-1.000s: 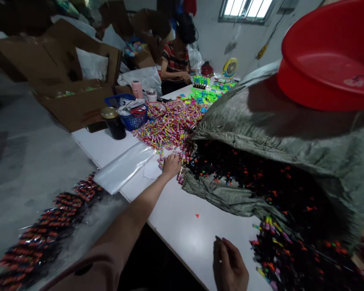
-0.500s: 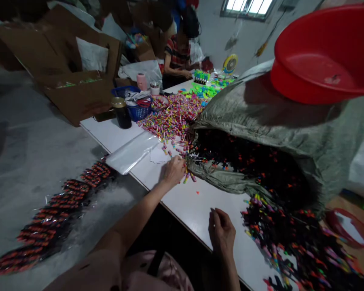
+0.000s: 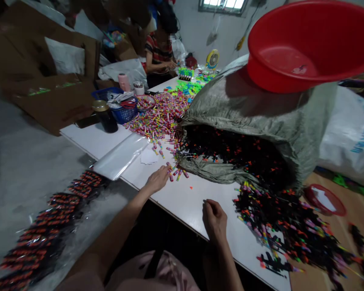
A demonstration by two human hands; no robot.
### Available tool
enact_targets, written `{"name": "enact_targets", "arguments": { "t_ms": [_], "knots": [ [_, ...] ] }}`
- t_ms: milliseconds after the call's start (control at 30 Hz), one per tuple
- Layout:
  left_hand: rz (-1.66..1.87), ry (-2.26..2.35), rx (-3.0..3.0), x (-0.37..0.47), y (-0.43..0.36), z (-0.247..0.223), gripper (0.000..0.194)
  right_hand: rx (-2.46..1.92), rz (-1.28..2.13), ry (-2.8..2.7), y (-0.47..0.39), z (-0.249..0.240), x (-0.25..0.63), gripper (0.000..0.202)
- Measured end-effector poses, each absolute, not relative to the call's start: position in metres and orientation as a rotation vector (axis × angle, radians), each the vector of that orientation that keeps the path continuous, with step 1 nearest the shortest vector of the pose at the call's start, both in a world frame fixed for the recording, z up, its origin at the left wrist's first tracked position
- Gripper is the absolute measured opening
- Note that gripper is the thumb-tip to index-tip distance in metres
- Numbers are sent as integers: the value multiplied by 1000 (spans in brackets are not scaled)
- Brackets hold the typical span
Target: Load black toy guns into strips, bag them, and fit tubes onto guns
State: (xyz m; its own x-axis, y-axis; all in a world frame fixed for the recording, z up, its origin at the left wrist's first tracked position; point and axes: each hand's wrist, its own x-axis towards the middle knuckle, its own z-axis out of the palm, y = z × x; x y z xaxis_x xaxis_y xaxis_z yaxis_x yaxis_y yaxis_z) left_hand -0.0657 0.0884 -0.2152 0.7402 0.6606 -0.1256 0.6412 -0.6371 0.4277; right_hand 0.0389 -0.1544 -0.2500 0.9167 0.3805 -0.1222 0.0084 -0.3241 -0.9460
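My left hand (image 3: 157,180) is low over the white table (image 3: 176,202), with fingers pinched at a small pink-and-yellow tube (image 3: 170,174). A few more such tubes (image 3: 180,173) lie just right of its fingertips, beside the mouth of a green woven sack (image 3: 212,169). The sack is full of black pieces (image 3: 239,151) with orange bits. Nearer my body, my right hand (image 3: 216,218) rests by the table edge, fingers curled in and nothing visible in them. To its right lies a heap of black pieces with coloured tubes (image 3: 279,214).
A large pile of pink tubes (image 3: 160,109) spreads behind the left hand, near a blue basket (image 3: 125,114) and a dark-filled jar (image 3: 105,117). A clear plastic sheet (image 3: 118,157) overhangs the table edge. A red basin (image 3: 291,68) sits on the sack. A person (image 3: 159,56) sits at the far end.
My left hand has drawn back slightly from the tubes beside the sack, with one tube now showing at its fingertips. My right hand stays low, its fingers more curled. The view has turned right.
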Motion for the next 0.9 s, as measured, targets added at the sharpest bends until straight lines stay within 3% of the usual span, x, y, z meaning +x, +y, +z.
{"name": "enact_targets", "arguments": {
  "t_ms": [167,300,400,567,767,900],
  "knots": [
    [42,438,2762,-77,88,-231,29,-1844,345,-522,-124,-237,86,33],
    [120,522,2927,-72,86,-250,29,-2192,168,-1011,-59,-201,151,26],
    [397,653,2944,-71,84,-266,26,-2527,194,-1189,-1,-184,187,38],
    [847,637,2859,-72,86,-289,28,-2662,302,-1075,65,-191,214,56],
    [944,538,2712,-69,91,-286,24,-2650,481,-1264,60,-189,208,56],
    [907,583,2668,-72,94,-284,25,-2584,396,-1342,23,-194,177,52]
  ]
}}
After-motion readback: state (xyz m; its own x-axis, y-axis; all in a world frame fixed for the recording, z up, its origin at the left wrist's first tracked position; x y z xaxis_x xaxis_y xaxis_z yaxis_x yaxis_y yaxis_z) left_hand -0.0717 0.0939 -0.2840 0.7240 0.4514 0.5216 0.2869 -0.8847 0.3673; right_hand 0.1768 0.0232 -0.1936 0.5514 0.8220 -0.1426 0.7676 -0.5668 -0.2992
